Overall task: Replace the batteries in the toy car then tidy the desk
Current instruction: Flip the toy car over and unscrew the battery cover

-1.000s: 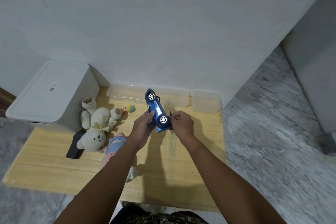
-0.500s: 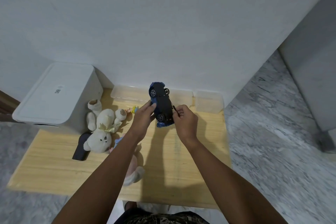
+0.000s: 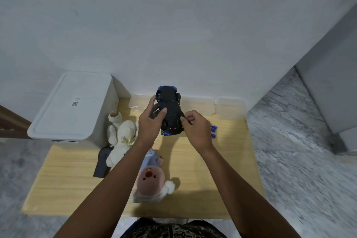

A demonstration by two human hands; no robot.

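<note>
The blue toy car (image 3: 170,111) is held above the wooden desk (image 3: 222,170), turned so its black underside faces me. My left hand (image 3: 151,125) grips the car's left side, thumb across the underside. My right hand (image 3: 196,128) pinches a thin dark tool, probably a small screwdriver (image 3: 184,120), its tip against the car's right edge. Blue batteries (image 3: 213,131) lie on the desk just right of my right hand, partly hidden by it.
A white lidded box (image 3: 73,106) stands at the desk's back left. A white teddy bear (image 3: 122,133), a black remote-like object (image 3: 101,162) and a pink plush toy (image 3: 150,179) lie left of centre. Clear plastic containers (image 3: 229,110) line the wall.
The car was rolled from its side, blue body and wheels showing, to underside up. The hands lifted slightly and my head moved, bringing the pink plush and batteries into view.
</note>
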